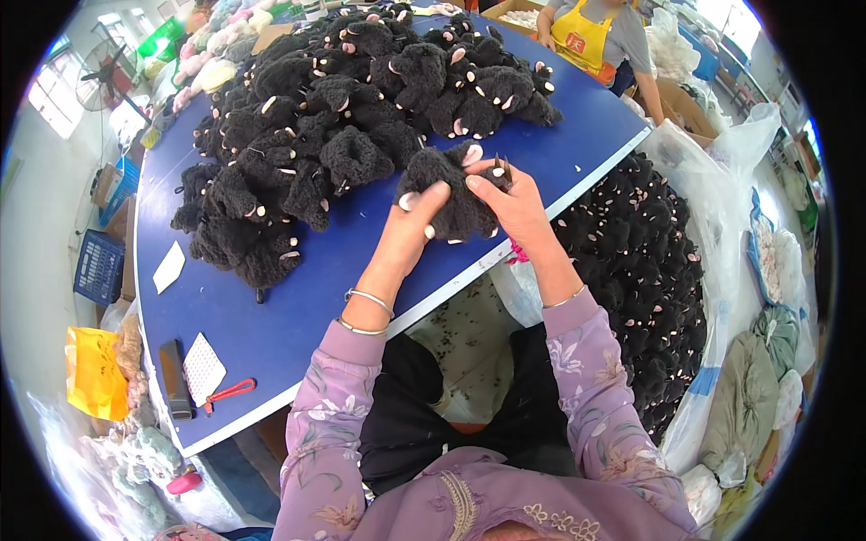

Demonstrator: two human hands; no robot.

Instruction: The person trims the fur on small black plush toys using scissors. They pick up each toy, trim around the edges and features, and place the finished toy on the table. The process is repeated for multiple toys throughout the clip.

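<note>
Between my two hands is a black fluffy plush piece (453,200) with pink ears and small pale paws, held just over the near edge of the blue table. My left hand (413,225) grips its left side, the thumb pressed on the black pile near an ear. On the other side my right hand (519,209) pinches it, thumb on top and fingers behind. Beyond it, a big heap of similar black plush pieces (316,126) covers the far and left part of the table (338,298).
Right of the table, a large clear plastic bag (713,261) holds many black plush pieces (631,288). A white card (170,267), a dotted white sheet (204,365), a dark case (175,379) and a red strap (233,391) lie at left. A person in a yellow apron (577,38) stands across.
</note>
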